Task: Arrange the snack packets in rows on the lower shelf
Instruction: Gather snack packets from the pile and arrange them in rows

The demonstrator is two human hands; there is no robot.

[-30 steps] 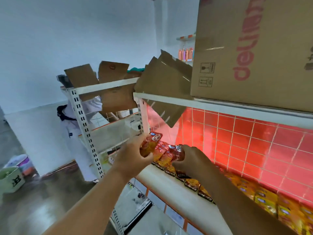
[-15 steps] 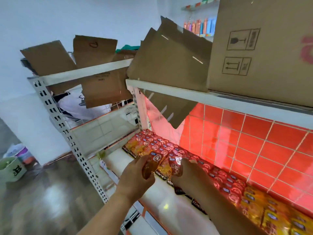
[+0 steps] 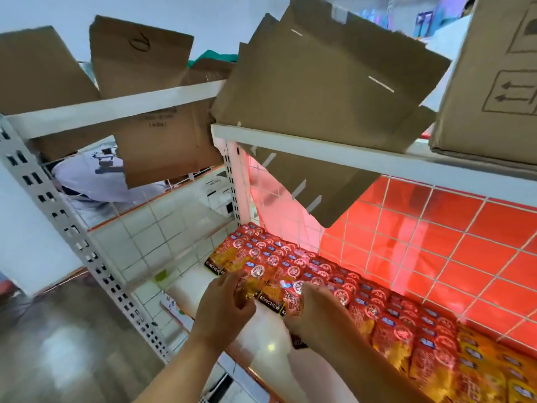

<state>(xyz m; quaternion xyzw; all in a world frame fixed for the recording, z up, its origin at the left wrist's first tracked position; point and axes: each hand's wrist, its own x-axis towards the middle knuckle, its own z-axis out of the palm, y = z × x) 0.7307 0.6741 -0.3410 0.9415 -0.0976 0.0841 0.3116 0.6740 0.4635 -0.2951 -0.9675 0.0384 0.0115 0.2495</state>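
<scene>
We read KONCHEW in white on the black band at the foot of the red-orange snack packets. They lie in overlapping rows along the back of the lower shelf, against the red tiled panel; yellower packets follow at the far right. The big carton on the upper shelf bears printed arrow symbols, and a cardboard flap carries a hand-drawn loop, with no words we can make out.

The left hand has its fingers curled, pinching one packet at the front edge of the rows. The right hand is clamped round another packet, knuckles up, with a black band peeking out beneath it. Both forearms reach up from below, and the hands are close together over the shelf's white front strip.
</scene>
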